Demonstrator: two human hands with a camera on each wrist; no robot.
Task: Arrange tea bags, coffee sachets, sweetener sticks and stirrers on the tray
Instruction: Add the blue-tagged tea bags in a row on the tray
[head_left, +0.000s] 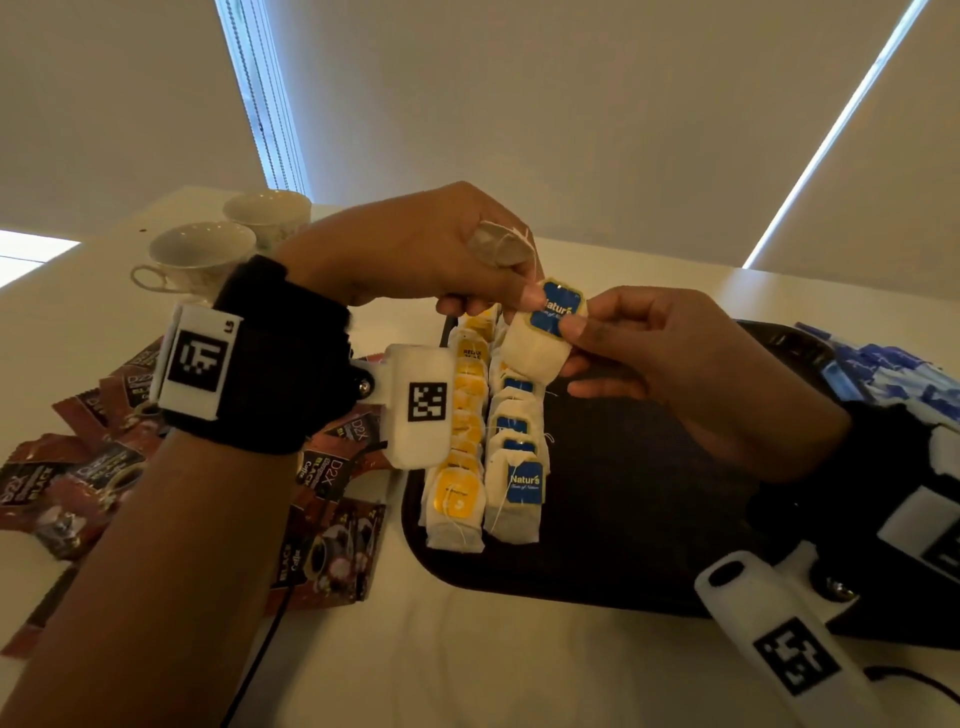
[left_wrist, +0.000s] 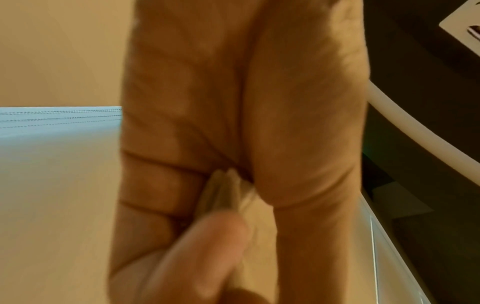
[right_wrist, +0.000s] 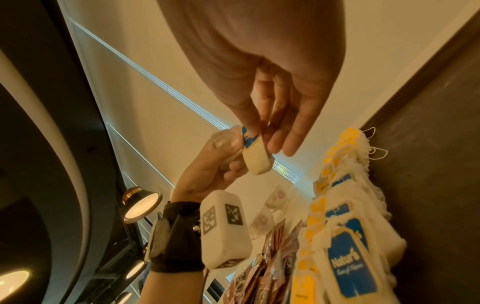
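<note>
**Blue tea bag mid-air over tray, both hands on it**

We see the left hand (head_left: 415, 254) and right hand (head_left: 660, 358) both pinching one blue-tag tea bag (head_left: 535, 348) at frame centre, above the far end of the tray (head_left: 623, 519). The left hand also clamps a spare bag (head_left: 501, 249) between its fingers.

Risks, as we judge them: the string could snag on the fingers, so the tag drags the bag crooked on release; the spare bag may slip out; a low hand could scuff the rows.

The tray holds a yellow row (head_left: 457, 457) and, touching it on the right, a blue row (head_left: 514, 457); the rest is bare. Blue sticks (head_left: 893, 374) lie at right edge; whether on the tray, cannot tell. Coffee sachets (head_left: 104, 467) sit off-tray, lower left. Cups (head_left: 208, 254) are upper left, empty as far as we see.
</note>
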